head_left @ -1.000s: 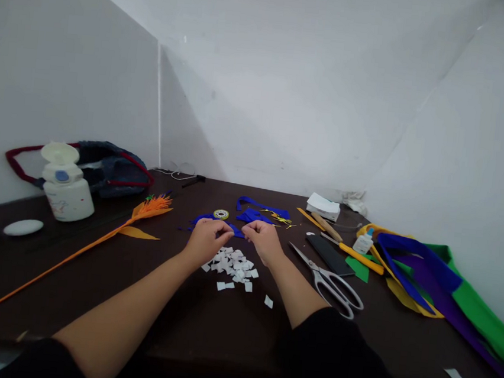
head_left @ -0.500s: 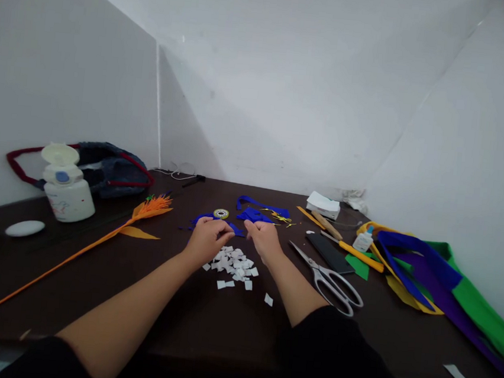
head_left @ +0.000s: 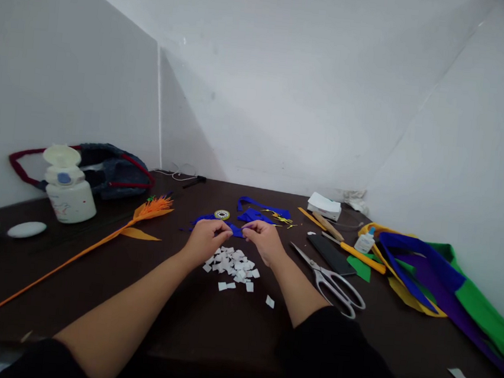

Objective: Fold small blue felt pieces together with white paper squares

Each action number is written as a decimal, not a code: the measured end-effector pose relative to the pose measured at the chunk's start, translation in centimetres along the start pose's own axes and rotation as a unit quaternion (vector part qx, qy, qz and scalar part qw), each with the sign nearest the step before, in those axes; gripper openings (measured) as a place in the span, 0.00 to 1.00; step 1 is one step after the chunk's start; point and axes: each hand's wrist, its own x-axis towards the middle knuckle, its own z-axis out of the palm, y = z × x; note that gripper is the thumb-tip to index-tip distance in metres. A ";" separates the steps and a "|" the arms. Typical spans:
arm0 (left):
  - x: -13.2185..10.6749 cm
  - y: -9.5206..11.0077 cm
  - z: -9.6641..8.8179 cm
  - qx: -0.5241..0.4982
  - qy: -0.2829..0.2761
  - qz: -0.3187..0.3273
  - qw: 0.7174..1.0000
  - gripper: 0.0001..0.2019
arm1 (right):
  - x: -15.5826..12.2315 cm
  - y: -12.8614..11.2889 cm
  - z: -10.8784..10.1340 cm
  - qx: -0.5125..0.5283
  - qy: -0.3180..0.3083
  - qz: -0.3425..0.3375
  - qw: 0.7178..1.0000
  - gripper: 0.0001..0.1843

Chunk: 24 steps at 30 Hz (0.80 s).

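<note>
While my L hand (head_left: 206, 236) and R hand (head_left: 265, 241) face off mid-frame, fingers curled, can't tell if gripping anything; blue pieces (head_left: 253, 215) sit just behind, white scraps (head_left: 232, 263) just below ctr. Dropping either hand low could prob. scatter the scraps.

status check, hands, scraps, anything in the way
Left hand, right hand apart, both curled, any hold unclear. White scraps in a loose pile just nearer the body. Scissors off to the right, not between hands.
</note>
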 end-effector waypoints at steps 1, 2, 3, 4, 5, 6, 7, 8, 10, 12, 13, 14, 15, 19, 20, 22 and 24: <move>0.0 0.0 0.0 -0.007 -0.004 -0.004 1.000 0.08 | 0.0 0.0 0.1 -0.008 0.003 -0.001 1.000 0.07; 0.0 0.0 0.0 -0.012 -0.008 -0.008 1.000 0.08 | 0.0 0.1 0.1 -0.012 0.005 -0.002 1.000 0.06; 0.0 0.0 0.0 -0.017 -0.011 -0.012 1.000 0.08 | -0.1 0.1 0.1 -0.012 0.007 -0.004 1.000 0.06; 0.0 0.0 0.1 -0.021 -0.014 -0.017 1.000 0.08 | -0.1 0.0 0.1 -0.010 0.010 -0.008 1.000 0.06; 0.0 -0.1 0.1 -0.024 -0.017 -0.021 0.999 0.08 | -0.1 0.0 0.1 -0.003 0.011 -0.013 1.000 0.07; 0.0 -0.1 0.1 -0.027 -0.019 -0.026 0.999 0.08 | -0.2 -0.1 0.0 0.004 0.012 -0.019 1.000 0.10; -0.1 -0.1 0.2 -0.030 -0.022 -0.030 0.999 0.08 | -0.2 -0.1 0.0 0.009 0.012 -0.025 1.000 0.13; -0.1 -0.1 0.2 -0.034 -0.024 -0.033 0.999 0.08 | -0.2 -0.2 -0.1 0.007 0.012 -0.030 0.999 0.15; -0.2 -0.1 0.2 -0.042 -0.028 -0.038 0.998 0.08 | -0.2 -0.2 -0.2 -0.014 0.015 -0.030 0.999 0.13; -0.2 0.0 0.1 -0.049 -0.031 -0.042 0.997 0.08 | -0.1 -0.2 -0.2 -0.046 0.024 -0.018 0.998 0.10; -0.2 0.1 0.1 -0.052 -0.033 -0.044 0.997 0.08 | 0.0 -0.2 -0.2 -0.063 0.029 -0.012 0.998 0.09; -0.2 0.1 0.1 -0.055 -0.035 -0.045 0.997 0.09 | 0.1 -0.2 -0.2 -0.079 0.034 -0.009 0.996 0.09; -0.2 0.2 0.1 -0.058 -0.037 -0.046 0.997 0.09 | 0.1 -0.2 -0.2 -0.096 0.038 -0.008 0.995 0.09; -0.1 0.2 0.2 -0.058 -0.037 -0.039 0.997 0.09 | 0.3 -0.2 -0.3 -0.174 0.056 -0.005 0.983 0.14; -0.1 0.1 0.3 -0.054 -0.035 -0.035 0.997 0.09 | 0.3 -0.1 -0.3 -0.191 0.061 -0.003 0.980 0.15; -0.1 0.0 0.3 -0.042 -0.028 -0.026 0.998 0.08 | 0.3 0.1 -0.4 -0.218 0.069 -0.004 0.973 0.18; 0.0 -0.1 0.3 -0.027 -0.019 -0.016 0.999 0.08 | 0.2 0.2 -0.3 -0.230 0.069 -0.006 0.971 0.20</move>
